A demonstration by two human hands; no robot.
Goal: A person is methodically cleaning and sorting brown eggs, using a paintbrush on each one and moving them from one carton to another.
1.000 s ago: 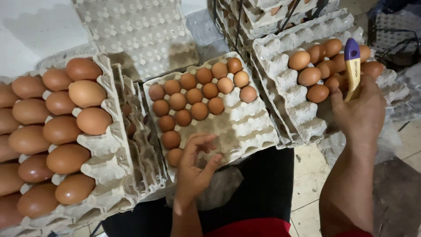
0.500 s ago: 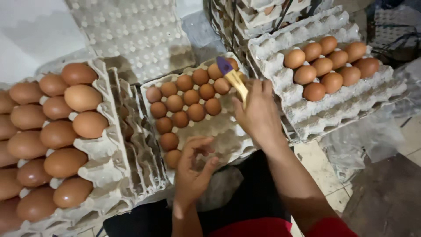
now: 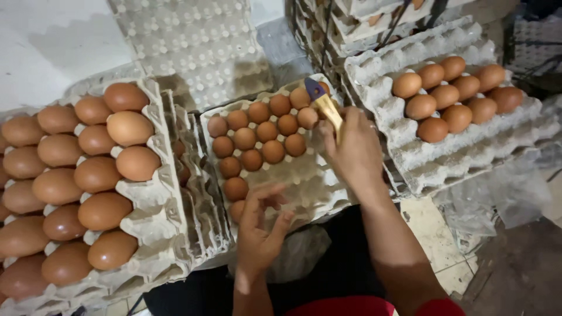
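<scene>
Grey pulp egg trays crowd a pale tiled floor. The right hand (image 3: 357,149) is clenched round a yellow brush (image 3: 325,105) with a dark tip, over the far right corner of the middle tray (image 3: 319,181). The left hand (image 3: 260,231), fingers loosely curled, touches a small brown egg (image 3: 237,209) at the near edge. Eggs look light, smooth, brittle: best cupped around the middle.

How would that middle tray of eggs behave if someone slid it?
The middle tray looks like thin moulded pulp, so it would probably flex. Its eggs fill only the far-left part, so the weight may sit unevenly. They rest in cups, so likely wouldn't roll, but could crack.
</scene>
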